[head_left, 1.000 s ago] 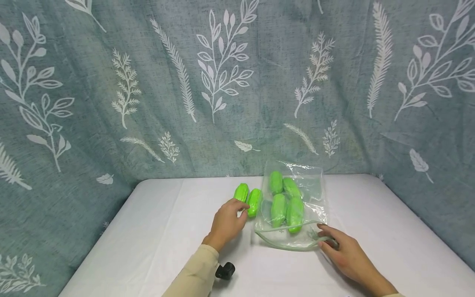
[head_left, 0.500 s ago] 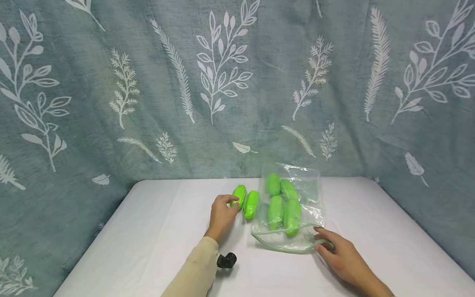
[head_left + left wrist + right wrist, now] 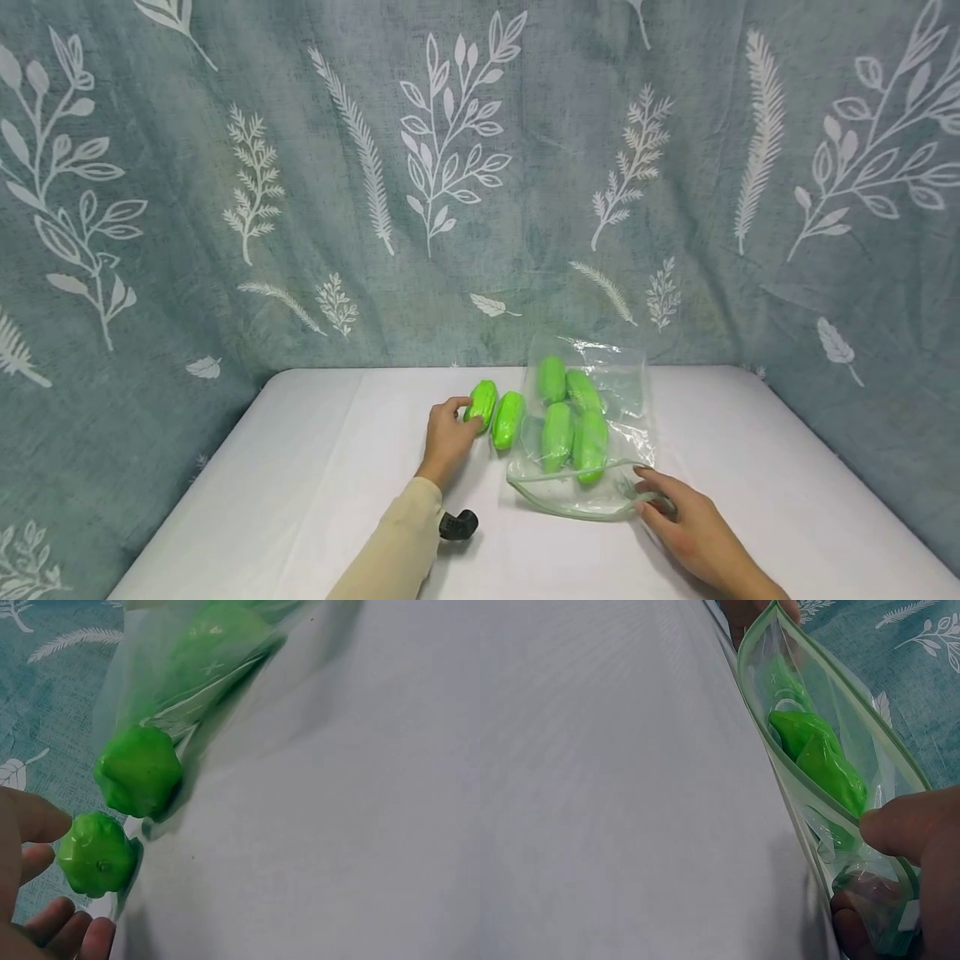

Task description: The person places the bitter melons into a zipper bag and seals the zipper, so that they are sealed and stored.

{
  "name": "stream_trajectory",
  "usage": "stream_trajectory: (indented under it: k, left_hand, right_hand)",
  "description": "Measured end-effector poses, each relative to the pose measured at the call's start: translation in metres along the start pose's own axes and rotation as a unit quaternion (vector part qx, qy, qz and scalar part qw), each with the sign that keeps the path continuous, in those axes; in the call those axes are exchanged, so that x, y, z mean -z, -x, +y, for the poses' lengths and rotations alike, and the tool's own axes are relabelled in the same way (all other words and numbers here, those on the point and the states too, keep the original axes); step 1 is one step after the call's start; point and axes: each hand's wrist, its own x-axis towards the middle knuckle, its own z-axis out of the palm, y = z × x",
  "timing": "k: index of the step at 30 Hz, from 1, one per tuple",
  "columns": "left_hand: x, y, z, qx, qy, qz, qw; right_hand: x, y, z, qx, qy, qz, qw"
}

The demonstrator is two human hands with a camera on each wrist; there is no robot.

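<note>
Two shiny, ridged green toy vegetables that look like short cucumbers lie on the white table, left of a clear zip bag (image 3: 630, 396). My left hand (image 3: 447, 442) is at the left cucumber (image 3: 482, 402), thumb and fingers spread about it; the left wrist view shows gaps between fingers (image 3: 56, 930) and cucumber (image 3: 97, 855). Beside it lies the other loose cucumber (image 3: 507, 422). Several cucumbers (image 3: 557, 437) are inside the bag, which lies flat with its green-edged mouth gaping toward me. My right hand (image 3: 693, 525) pinches the right corner of that mouth (image 3: 889, 900).
A white cloth covers the table (image 3: 330, 500). Behind and at both sides hangs a blue-green curtain (image 3: 480, 208) with white leaf prints. A black camera piece (image 3: 459, 525) sticks out from the left sleeve (image 3: 397, 542).
My left hand has moved left from between the two loose cucumbers to around the left one. My right hand keeps its grip on the bag's mouth.
</note>
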Motion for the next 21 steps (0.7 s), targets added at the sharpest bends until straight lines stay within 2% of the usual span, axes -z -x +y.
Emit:
stream_trajectory:
  k: [7, 14, 21]
  left_hand:
    - [-0.0016, -0.001, -0.0051, 0.003, 0.013, -0.001, 0.9999]
    - [-0.0049, -0.0022, -0.0084, 0.031, 0.02, -0.016, 0.9992]
    - [-0.0036, -0.0032, -0.0083, 0.035, 0.023, -0.018, 0.999]
  right_hand:
    - [-0.0002, 0.0002, -0.0002, -0.006, -0.01, -0.006, 0.9999]
    - [0.0004, 0.0007, -0.0003, -0.018, -0.002, -0.009, 0.9998]
    - [-0.0015, 0.0006, 0.001, -0.017, -0.003, -0.005, 0.9998]
